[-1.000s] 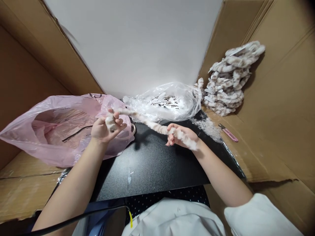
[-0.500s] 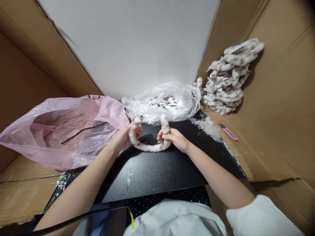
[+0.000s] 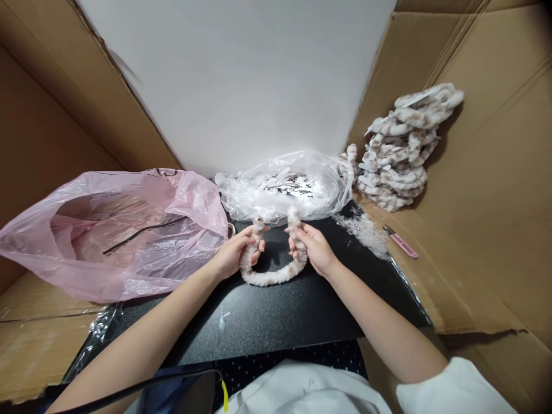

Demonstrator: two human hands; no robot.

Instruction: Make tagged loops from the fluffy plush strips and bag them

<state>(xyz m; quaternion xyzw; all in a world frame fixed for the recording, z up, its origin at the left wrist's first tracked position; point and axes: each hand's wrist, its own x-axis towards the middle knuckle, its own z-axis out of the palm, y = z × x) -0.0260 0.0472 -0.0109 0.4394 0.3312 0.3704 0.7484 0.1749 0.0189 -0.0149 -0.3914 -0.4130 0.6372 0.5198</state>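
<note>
A fluffy white-and-beige headband [image 3: 272, 277], bent in a U with its two ends pointing away from me, is held just over the black table top [image 3: 302, 313]. My left hand [image 3: 238, 251] is closed round its left arm, thumb and fingers on the plush. Round the right arm my right hand [image 3: 314, 247] is closed in the same way. Just beyond the headband's ends lies a clear plastic bag [image 3: 241, 198], with many white tags [image 3: 287, 181] and thin dark strands inside.
A pink plastic bag [image 3: 142, 276] with a dark strip [image 3: 142, 234] lies open at left. At right, tagged fluffy headbands [image 3: 401, 152] are piled against a cardboard wall [image 3: 487, 190]. Near them are a pink box cutter [image 3: 403, 242] and clear plastic scraps [image 3: 366, 233].
My left hand has shifted right along with the headband, which sits closer to me. The headband's two arms now stand more evenly, with both hands still holding it.
</note>
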